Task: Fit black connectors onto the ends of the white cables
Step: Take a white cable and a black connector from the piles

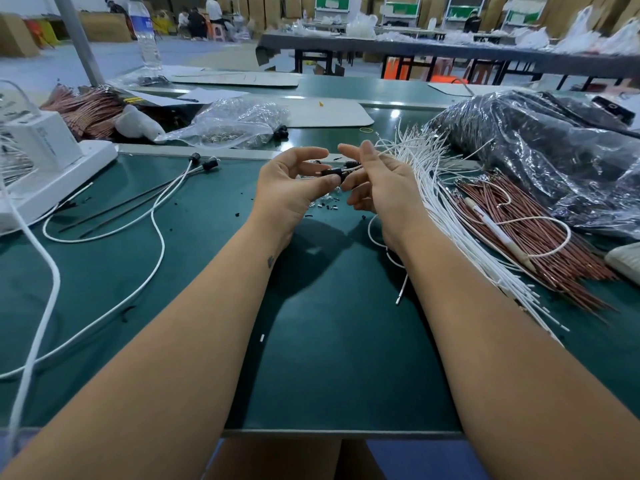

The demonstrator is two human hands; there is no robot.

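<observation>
Holding a black connector [331, 173] by thumb pinch, the left hand [291, 188] keeps it above the green bench [329, 341], long axis crosswise, open end toward the right hand [377, 181], nearer the white cables [450, 216]; right's grasp indistinct.

Green workbench [329, 341]; cardboard boxes [104, 26] behind

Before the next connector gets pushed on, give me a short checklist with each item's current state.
1. Black connector held by left hand: ok.
2. Right hand holds a white cable at the connector: cannot tell, fingers hide it.
3. Cable end seated in connector: cannot tell.
4. White cable bundle within reach, beside the right hand: ok.
5. Finished cables with connectors set aside to the left: ok.
</observation>
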